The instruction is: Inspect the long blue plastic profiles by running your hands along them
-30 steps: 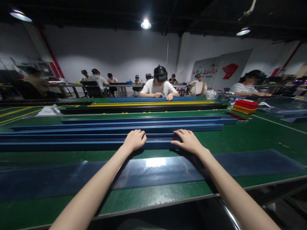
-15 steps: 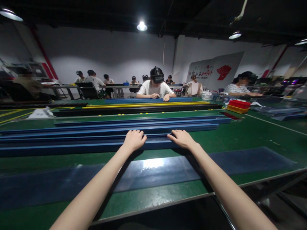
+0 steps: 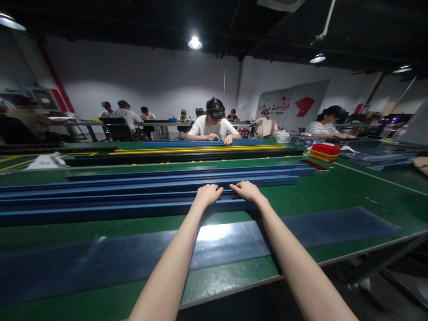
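Note:
Both my hands lie over the right end of a long blue channel strip (image 3: 133, 210), close together. My left hand (image 3: 208, 193) has its fingers bent over the strip, with the thumb pointing right. A short gap away, my right hand (image 3: 248, 191) curls over the same strip, thumb pointing left. Their fingertips are partly hidden behind the strip's edge. More blue channel strips (image 3: 281, 180) lie parallel just beyond. Under my forearms, a long clear bluish plastic sheet (image 3: 133, 253) lies flat on the green table (image 3: 337, 196).
Farther back are black strips (image 3: 160, 159) and yellow strips (image 3: 200, 150). A red bin (image 3: 325, 149) sits on the right, near a dark red flat object (image 3: 316, 165). Across the table a person (image 3: 214, 125) handles blue strips. White paper (image 3: 45, 162) lies at left.
My left hand has slid right along the blue strip, closer to my right hand. My right hand stays near the strip's right end. The camera view has shifted slightly.

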Action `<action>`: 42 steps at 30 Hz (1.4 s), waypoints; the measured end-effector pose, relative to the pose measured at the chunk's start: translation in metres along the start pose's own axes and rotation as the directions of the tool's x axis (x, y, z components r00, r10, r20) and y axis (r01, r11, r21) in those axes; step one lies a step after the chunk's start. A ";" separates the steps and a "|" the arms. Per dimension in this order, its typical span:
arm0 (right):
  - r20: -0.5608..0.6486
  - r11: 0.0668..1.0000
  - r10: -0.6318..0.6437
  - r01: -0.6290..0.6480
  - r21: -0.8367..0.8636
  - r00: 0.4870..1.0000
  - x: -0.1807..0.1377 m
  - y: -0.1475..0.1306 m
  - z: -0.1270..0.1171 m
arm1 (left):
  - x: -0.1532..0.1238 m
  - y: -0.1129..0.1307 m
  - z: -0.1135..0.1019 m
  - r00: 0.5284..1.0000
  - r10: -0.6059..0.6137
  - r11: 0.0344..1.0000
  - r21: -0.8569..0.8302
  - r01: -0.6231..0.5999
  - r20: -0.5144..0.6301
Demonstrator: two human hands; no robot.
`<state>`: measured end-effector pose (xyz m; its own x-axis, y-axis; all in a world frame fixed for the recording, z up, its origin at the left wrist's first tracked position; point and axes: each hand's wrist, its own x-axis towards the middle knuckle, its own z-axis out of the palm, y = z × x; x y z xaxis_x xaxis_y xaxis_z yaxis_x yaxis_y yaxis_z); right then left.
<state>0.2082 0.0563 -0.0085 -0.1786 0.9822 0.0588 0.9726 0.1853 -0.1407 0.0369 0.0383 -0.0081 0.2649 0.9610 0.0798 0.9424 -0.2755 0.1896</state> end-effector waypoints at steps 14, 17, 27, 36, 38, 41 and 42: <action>-0.072 0.999 -0.040 0.039 -0.013 0.997 -0.026 -0.004 -0.002 | -0.025 0.007 -0.001 0.993 0.044 0.997 0.068 -0.037 -0.109; -0.080 0.999 -0.034 0.033 -0.021 0.996 -0.027 -0.005 -0.002 | -0.027 0.008 -0.001 0.990 0.060 0.994 0.093 -0.048 -0.128; -0.071 0.999 -0.029 0.026 -0.044 0.997 -0.028 -0.005 -0.002 | -0.026 0.007 0.001 0.990 0.059 0.992 0.115 -0.044 -0.130; -0.061 0.999 -0.015 0.013 -0.043 0.998 -0.029 -0.006 -0.004 | -0.026 0.008 0.001 0.990 0.055 0.993 0.112 -0.041 -0.126; -0.062 0.999 -0.013 0.010 -0.043 0.998 -0.030 -0.007 -0.004 | -0.027 0.008 0.000 0.991 0.054 0.993 0.113 -0.040 -0.124; -0.062 0.999 -0.011 0.009 -0.044 0.998 -0.030 -0.006 -0.004 | -0.027 0.008 0.000 0.992 0.055 0.992 0.116 -0.041 -0.117; -0.062 0.999 -0.012 0.009 -0.044 0.998 -0.030 -0.006 -0.004 | -0.027 0.008 0.000 0.992 0.056 0.992 0.117 -0.042 -0.117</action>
<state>0.2080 0.0256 -0.0058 -0.1803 0.9760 0.1219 0.9766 0.1925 -0.0965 0.0375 0.0100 -0.0082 0.2916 0.9345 0.2042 0.9478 -0.3111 0.0700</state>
